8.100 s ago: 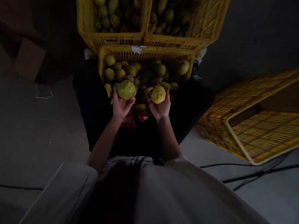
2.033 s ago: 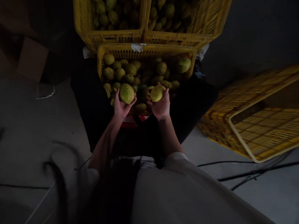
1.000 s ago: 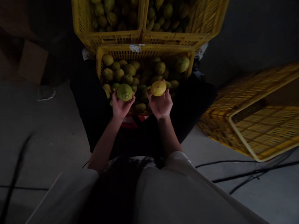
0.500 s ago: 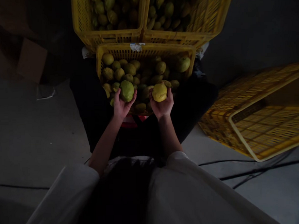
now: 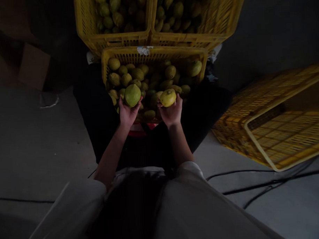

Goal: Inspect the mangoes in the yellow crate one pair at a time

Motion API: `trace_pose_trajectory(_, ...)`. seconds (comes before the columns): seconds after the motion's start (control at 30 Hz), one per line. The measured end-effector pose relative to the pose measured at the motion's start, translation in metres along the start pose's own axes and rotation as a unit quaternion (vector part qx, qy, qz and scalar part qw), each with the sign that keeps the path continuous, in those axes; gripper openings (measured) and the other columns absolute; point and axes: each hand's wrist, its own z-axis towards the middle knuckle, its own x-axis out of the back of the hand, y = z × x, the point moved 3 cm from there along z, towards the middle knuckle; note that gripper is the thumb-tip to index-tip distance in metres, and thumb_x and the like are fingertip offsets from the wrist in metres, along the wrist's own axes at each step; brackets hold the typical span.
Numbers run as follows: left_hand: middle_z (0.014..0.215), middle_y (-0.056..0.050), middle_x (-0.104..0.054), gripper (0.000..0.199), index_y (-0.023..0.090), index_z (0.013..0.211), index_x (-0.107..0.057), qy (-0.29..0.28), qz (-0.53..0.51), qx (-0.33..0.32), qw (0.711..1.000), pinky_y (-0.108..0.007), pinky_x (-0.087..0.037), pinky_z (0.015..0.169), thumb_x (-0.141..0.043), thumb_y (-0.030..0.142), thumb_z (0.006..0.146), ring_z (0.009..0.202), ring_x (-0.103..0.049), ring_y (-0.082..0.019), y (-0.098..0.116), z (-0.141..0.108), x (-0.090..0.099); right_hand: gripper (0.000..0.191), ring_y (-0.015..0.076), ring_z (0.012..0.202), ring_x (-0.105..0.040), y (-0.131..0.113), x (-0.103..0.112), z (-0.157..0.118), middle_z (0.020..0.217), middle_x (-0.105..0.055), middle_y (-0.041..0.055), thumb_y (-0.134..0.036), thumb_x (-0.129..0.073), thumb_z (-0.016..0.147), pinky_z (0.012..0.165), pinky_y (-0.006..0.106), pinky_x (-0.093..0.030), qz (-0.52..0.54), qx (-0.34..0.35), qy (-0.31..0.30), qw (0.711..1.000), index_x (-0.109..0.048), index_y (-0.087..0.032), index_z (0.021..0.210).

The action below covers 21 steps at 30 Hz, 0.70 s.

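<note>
My left hand [image 5: 128,113] holds a green lemon [image 5: 133,95], its pointed tip turned upward, with the fingers curled round its sides. In my right hand [image 5: 171,112] rests a yellow lemon [image 5: 168,98], gripped from below by thumb and fingers. Both fruits are held above the near part of a yellow plastic crate [image 5: 115,53]. Inside that crate lie several more lemons [image 5: 137,74], green to yellow, and a larger one [image 5: 194,68] sits in its far right corner. Shadow hides much of the crate's contents.
Behind the near crate stand two more yellow crates, left [image 5: 117,39] and right [image 5: 182,37], holding lemons. A yellow crate [image 5: 259,144] lies tipped at the right. Black cables [image 5: 256,184] cross the floor. Cardboard [image 5: 34,66] is at the left.
Both lemons have been turned in my hands: the green one now has its tip up, the yellow one shows a different side. The hands have shifted only slightly.
</note>
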Motion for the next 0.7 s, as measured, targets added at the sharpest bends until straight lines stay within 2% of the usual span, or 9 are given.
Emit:
trace_pose_trajectory(0.1,0.118,-0.004,-0.072,0.034,0.030,0.121,-0.066,0.005,0.001,0.001,1.000,-0.032,-0.063,0.076,-0.036,0.042,0.110,0.124,-0.067,-0.026,0.000,-0.002,0.000,0.034,0.0163,0.085,-0.070,0.000,-0.001,-0.002,0.098,-0.072,-0.0007,-0.058,-0.061,0.090,0.066,0.027,-0.062,0.005,0.007,-0.004,1.000,-0.068,-0.033,0.112)
trace_pose_trajectory(0.23,0.119,-0.006,-0.072,0.030,0.026,0.113,-0.067,-0.002,0.016,-0.009,1.000,-0.031,-0.061,0.077,-0.044,0.044,0.107,0.115,-0.070,-0.024,0.002,-0.003,0.000,0.037,0.0173,0.095,-0.071,-0.001,0.000,-0.001,0.099,-0.071,0.0009,-0.065,-0.064,0.089,0.074,0.029,-0.066,0.011,0.012,-0.015,1.000,-0.068,-0.031,0.103)
trace_pose_trajectory(0.33,0.120,-0.007,-0.072,0.030,0.027,0.115,-0.068,0.003,0.011,-0.016,1.000,-0.032,-0.061,0.075,-0.047,0.047,0.106,0.108,-0.071,-0.022,0.004,-0.004,0.000,0.030,0.0149,0.100,-0.072,-0.004,-0.001,-0.002,0.103,-0.073,-0.0007,-0.059,-0.065,0.090,0.083,0.028,-0.067,0.028,0.033,-0.016,0.999,-0.069,-0.031,0.099)
trace_pose_trajectory(0.43,0.124,-0.007,-0.072,0.033,0.031,0.127,-0.067,0.028,-0.002,-0.030,0.999,-0.034,-0.062,0.077,-0.053,0.049,0.103,0.111,-0.071,-0.024,0.005,-0.005,0.001,0.021,0.0158,0.110,-0.072,-0.008,-0.004,-0.006,0.108,-0.074,-0.0011,-0.049,-0.062,0.091,0.095,0.032,-0.066,0.037,0.049,-0.015,0.998,-0.070,-0.031,0.101)
trace_pose_trajectory(0.5,0.125,-0.007,-0.073,0.036,0.032,0.130,-0.066,0.039,-0.011,-0.041,0.998,-0.033,-0.063,0.079,-0.057,0.050,0.101,0.115,-0.070,-0.025,0.006,-0.006,0.000,0.023,0.0166,0.111,-0.072,-0.009,-0.006,-0.009,0.107,-0.075,-0.0007,-0.043,-0.059,0.090,0.100,0.034,-0.065,0.050,0.048,-0.019,0.997,-0.071,-0.030,0.105)
trace_pose_trajectory(0.63,0.122,-0.006,-0.075,0.036,0.033,0.133,-0.065,0.038,-0.021,-0.054,0.998,-0.035,-0.063,0.084,-0.059,0.047,0.101,0.118,-0.071,-0.025,0.006,-0.008,-0.001,0.027,0.0164,0.100,-0.074,-0.005,-0.005,-0.011,0.102,-0.076,0.0000,-0.043,-0.061,0.089,0.094,0.033,-0.066,0.062,0.024,-0.020,0.998,-0.073,-0.029,0.109)
trace_pose_trajectory(0.7,0.122,-0.006,-0.075,0.037,0.032,0.134,-0.064,0.042,-0.018,-0.049,0.998,-0.037,-0.063,0.085,-0.058,0.048,0.101,0.119,-0.071,-0.026,0.005,-0.008,-0.002,0.024,0.0172,0.100,-0.074,-0.003,-0.002,-0.009,0.101,-0.075,0.0006,-0.045,-0.065,0.087,0.091,0.034,-0.066,0.048,0.018,-0.008,0.999,-0.072,-0.027,0.103)
